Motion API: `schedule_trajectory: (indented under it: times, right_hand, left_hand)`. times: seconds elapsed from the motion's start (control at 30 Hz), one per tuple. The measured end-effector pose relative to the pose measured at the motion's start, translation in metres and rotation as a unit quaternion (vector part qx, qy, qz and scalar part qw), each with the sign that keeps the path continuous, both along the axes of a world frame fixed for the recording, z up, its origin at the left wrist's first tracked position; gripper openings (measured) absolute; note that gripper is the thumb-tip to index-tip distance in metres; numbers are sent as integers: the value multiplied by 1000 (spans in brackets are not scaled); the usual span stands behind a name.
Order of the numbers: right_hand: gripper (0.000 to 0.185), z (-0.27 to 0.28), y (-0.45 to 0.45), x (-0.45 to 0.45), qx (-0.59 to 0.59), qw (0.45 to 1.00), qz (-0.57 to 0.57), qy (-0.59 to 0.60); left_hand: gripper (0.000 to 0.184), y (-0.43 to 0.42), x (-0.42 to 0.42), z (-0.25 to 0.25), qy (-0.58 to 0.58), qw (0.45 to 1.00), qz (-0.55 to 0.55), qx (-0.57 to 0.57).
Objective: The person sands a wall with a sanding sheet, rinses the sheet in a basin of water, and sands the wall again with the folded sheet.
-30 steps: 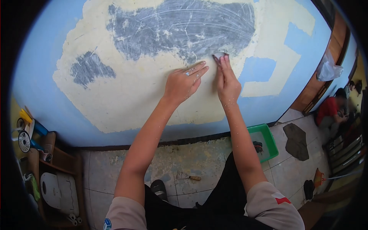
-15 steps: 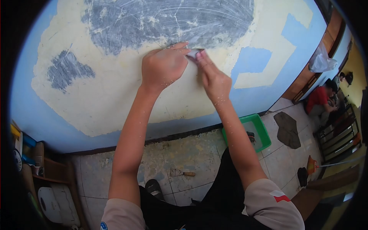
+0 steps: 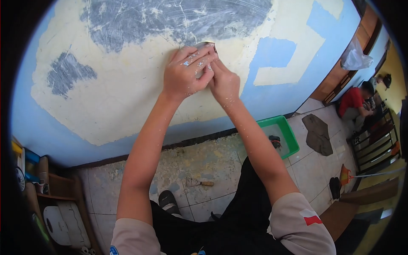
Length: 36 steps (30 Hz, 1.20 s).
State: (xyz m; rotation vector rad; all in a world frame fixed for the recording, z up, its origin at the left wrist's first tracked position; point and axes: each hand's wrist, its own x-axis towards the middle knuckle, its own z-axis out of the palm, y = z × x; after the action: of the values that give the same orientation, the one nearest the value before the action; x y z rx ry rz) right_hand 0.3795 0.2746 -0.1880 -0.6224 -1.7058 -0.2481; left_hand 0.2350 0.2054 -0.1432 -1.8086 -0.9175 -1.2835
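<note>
My left hand (image 3: 185, 76) and my right hand (image 3: 224, 83) meet at the wall (image 3: 123, 102), fingers closed together over a thin, flat scraper blade (image 3: 207, 43). Only its upper edge and a dark corner show above my fingertips; the rest is hidden. It lies against the cream layer just below a large scraped grey patch (image 3: 140, 21). Pale paint flakes cling to both hands and wrists. A smaller grey patch (image 3: 70, 74) is at the left, and light blue paint (image 3: 272, 53) remains at the right.
On the floor below lies a putty knife (image 3: 199, 182) with a wooden handle. A green basin (image 3: 293, 140) stands by the wall, near a brown cloth (image 3: 318, 134). A wooden shelf (image 3: 63, 187) is at lower left. Another person (image 3: 352, 102) sits at the far right.
My right hand has moved left and now meets my left hand around the blade. The blade has shifted slightly up and left, and the view has tilted a little.
</note>
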Motion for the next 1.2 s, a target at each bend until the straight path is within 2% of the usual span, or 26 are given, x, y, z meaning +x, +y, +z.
schedule_trajectory:
  times: [0.07, 0.1, 0.13, 0.2, 0.23, 0.27, 0.33, 0.37, 0.4, 0.5, 0.53, 0.6, 0.63, 0.67, 0.73, 0.8, 0.83, 0.93, 1.0, 1.07, 1.13, 1.17, 1.2]
  right_hand:
    - [43, 19, 13, 23, 1, 1000, -5, -18]
    - [45, 24, 24, 23, -33, 994, -18, 107]
    - [45, 22, 18, 13, -32, 994, -15, 106]
    - [41, 9, -3, -12, 11, 998, -19, 65]
    - [40, 3, -16, -9, -16, 999, 23, -42]
    - [40, 7, -9, -2, -15, 999, 20, -40]
    - [43, 20, 13, 12, -2, 999, 1, 43]
    - [44, 24, 19, 7, -52, 989, 10, 139]
    - [44, 18, 10, -2, -54, 989, 10, 135]
    - [40, 3, -15, -6, -11, 994, -10, -109]
    - [40, 8, -8, -2, -12, 994, -11, -109]
    - [43, 20, 9, 1, -21, 998, 35, 47]
    - [43, 15, 0, -18, 25, 997, -23, 70]
    - [40, 5, -15, -31, -9, 998, -5, 61]
    - [41, 8, -16, -10, -10, 990, -15, -138]
    - [42, 29, 11, 8, 45, 999, -11, -5]
    - [42, 27, 12, 3, 47, 999, -7, -7]
    - [40, 12, -4, -2, 68, 991, -23, -113]
    - [40, 44, 15, 33, 113, 965, -55, -232]
    - [44, 39, 47, 15, 118, 992, -1, 38]
    - [43, 19, 11, -7, 90, 995, -14, -36]
    - [42, 20, -5, 4, 70, 978, -12, -194]
    - [42, 32, 0, 12, 69, 980, -13, -188]
  left_hand:
    - [37, -9, -11, 11, -8, 998, 56, 42]
    - [41, -12, -20, 17, -12, 997, 72, 35]
    - [41, -14, -30, 22, -13, 997, 74, 36]
    - [46, -14, -48, 31, -16, 989, 124, 82]
    - [50, -14, -53, 31, -15, 988, 133, 82]
    - [50, -12, -57, 31, -14, 988, 130, 83]
    - [54, -7, -62, 27, -9, 988, 129, 79]
    - [54, -6, -63, 25, -12, 989, 129, 78]
    - [54, -6, -63, 22, -17, 989, 130, 71]
    - [53, -3, -61, 17, -31, 984, 162, 65]
    - [52, -1, -61, 17, -34, 979, 189, 68]
    - [48, 5, -62, 17, -39, 975, 205, 79]
    - [45, 5, -62, 15, -42, 970, 222, 89]
    - [45, 5, -61, 13, -45, 970, 224, 88]
    - [41, 6, -61, 15, -31, 965, 252, 69]
    - [40, 8, -60, 14, -30, 963, 258, 78]
    - [38, 9, -61, 14, -31, 961, 262, 86]
    - [36, 9, -61, 13, -38, 963, 250, 89]
    - [36, 9, -62, 14, -33, 964, 249, 91]
    - [35, 10, -63, 14, -32, 962, 254, 91]
    - [34, 11, -63, 13, -38, 960, 260, 94]
    - [34, 9, -65, 12, -31, 961, 259, 92]
    - [35, 8, -67, 12, -28, 963, 253, 88]
